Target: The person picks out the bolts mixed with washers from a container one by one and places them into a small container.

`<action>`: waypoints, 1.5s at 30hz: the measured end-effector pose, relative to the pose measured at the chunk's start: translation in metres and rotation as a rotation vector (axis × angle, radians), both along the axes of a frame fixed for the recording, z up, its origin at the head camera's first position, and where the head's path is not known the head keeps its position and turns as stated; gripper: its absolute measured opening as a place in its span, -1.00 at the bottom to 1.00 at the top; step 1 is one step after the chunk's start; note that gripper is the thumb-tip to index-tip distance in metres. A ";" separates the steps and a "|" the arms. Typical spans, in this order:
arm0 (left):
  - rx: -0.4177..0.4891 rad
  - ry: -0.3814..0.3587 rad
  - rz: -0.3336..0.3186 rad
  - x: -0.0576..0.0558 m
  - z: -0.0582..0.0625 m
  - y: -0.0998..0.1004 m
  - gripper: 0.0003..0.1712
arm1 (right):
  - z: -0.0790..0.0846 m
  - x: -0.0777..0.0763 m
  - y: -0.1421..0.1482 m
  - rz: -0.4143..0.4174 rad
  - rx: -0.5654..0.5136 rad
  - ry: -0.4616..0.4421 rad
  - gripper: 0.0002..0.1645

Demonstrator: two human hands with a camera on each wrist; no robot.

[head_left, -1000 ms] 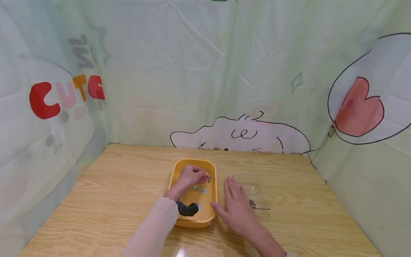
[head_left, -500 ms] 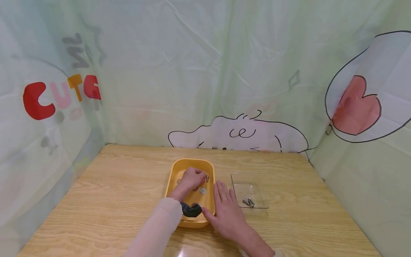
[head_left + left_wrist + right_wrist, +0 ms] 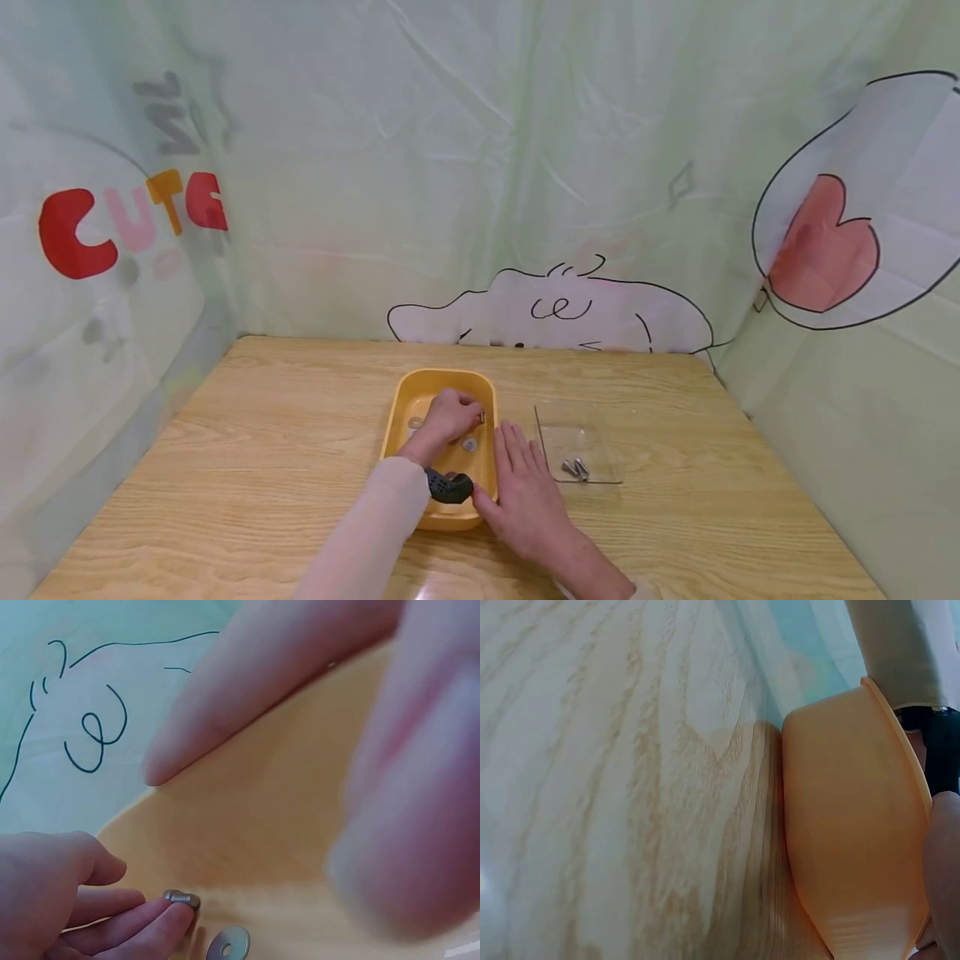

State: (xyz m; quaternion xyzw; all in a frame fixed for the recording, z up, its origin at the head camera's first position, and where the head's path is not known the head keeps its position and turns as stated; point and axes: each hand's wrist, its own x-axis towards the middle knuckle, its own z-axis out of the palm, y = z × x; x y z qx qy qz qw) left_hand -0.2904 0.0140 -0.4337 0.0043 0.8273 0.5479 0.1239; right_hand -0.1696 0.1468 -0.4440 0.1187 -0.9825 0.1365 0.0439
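My left hand (image 3: 448, 414) reaches into a yellow plastic tub (image 3: 402, 408), its fingers curled. Its fingertips pinch a small metal bolt (image 3: 181, 898) near the tub's far right side. Flat metal washers lie on the tub floor; one washer (image 3: 229, 943) shows just below the bolt in the left wrist view. My right hand (image 3: 528, 496) lies along the tub's right side, fingers straight, thumb at the rim. Large blurred fingers (image 3: 405, 847) of that hand fill the right of the left wrist view. In the right wrist view the tub's outer wall (image 3: 851, 810) shows close up.
A clear shallow tray (image 3: 592, 442) sits right of the tub, with small bolts (image 3: 577, 469) in its near left corner. The wooden table (image 3: 300, 417) is bounded by printed cloth (image 3: 360, 167). A black wrist camera (image 3: 450, 487) overlaps the tub's near part.
My right hand has moved left from the clear tray to the tub's side, uncovering the tray's bolts. My left fingertips have closed in on the bolt in the tub. The head view has shifted slightly.
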 end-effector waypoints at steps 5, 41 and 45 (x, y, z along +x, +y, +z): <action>0.005 0.015 -0.002 0.000 0.000 0.001 -0.73 | 0.000 0.000 0.000 -0.007 -0.001 -0.017 0.02; -0.104 0.008 -0.052 0.002 0.000 0.004 -0.71 | -0.001 -0.002 0.000 0.011 -0.042 -0.013 0.02; -0.099 0.018 -0.063 0.004 0.000 0.004 -0.75 | -0.001 -0.001 0.000 0.010 -0.041 -0.009 0.02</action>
